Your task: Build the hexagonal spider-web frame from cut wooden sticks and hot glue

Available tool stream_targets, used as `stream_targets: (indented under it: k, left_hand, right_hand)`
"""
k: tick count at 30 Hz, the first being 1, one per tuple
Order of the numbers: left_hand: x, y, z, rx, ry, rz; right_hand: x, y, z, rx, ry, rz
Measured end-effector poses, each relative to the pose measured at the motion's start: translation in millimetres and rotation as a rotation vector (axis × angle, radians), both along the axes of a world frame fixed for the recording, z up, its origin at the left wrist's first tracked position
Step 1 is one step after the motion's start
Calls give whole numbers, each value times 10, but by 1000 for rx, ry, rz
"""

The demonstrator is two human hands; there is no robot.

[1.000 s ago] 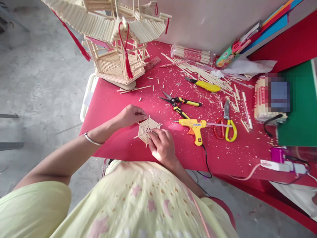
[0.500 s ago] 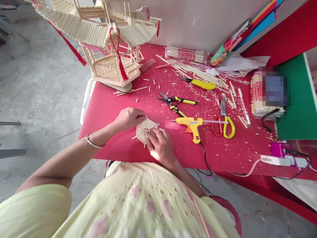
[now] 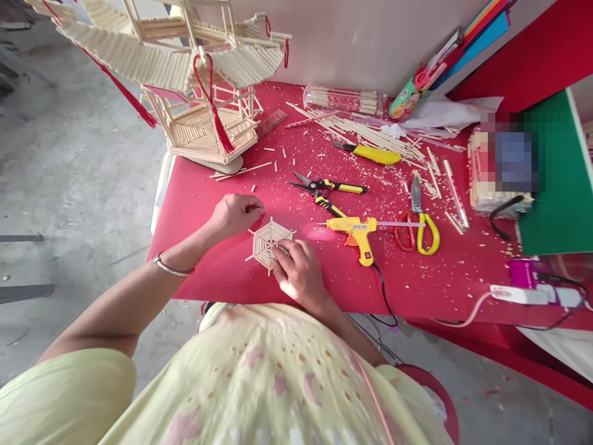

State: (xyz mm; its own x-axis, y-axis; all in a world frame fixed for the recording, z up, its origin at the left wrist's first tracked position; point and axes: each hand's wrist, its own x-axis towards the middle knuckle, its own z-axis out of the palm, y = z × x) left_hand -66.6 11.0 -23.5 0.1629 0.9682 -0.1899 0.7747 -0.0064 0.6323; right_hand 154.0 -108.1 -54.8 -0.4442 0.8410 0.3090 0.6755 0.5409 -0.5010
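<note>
A small hexagonal wooden-stick lattice [image 3: 265,245], shaped like a spider web with stick ends jutting from its corners, is at the table's front edge. My right hand [image 3: 300,272] pinches its right side between thumb and fingers, hiding that part. Just above and left of the lattice, apart from it, is my left hand [image 3: 236,215]. Its fingers are closed together, and whatever they may hold is too small to make out. To the right lies a yellow glue gun [image 3: 356,232] with a glue stick in its back. Black-and-yellow pruning shears [image 3: 319,187] lie behind it.
A stick-built pavilion [image 3: 204,123] with red tassels stands at the back left. A yellow utility knife [image 3: 376,154], scissors [image 3: 419,219], loose sticks [image 3: 361,133] and shavings lie on the red table [image 3: 222,272]. A power strip [image 3: 519,295] is at the right, and the glue gun's cord [image 3: 382,290] hangs over the front edge.
My left hand has come away from the lattice's upper corner, moving slightly up and left. My right hand still grips the lattice. The view has shifted a little.
</note>
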Motion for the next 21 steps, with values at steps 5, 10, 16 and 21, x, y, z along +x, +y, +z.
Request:
stream_targets:
  k: [5,10,16,21]
  left_hand:
    - [-106,7,120,104,10,113]
    - [-185,-75,168,141,-90,228]
    - [-414,-218,-3,153,-92,335]
    - [-514,-431,-161,98,-213,380]
  right_hand:
    - [-6,-11,10,43,13,-17]
    - [72,-122,13,97,50,-154]
    - [149,-317,-14,80,36,-201]
    - [133,-383,-37,95,29,-115]
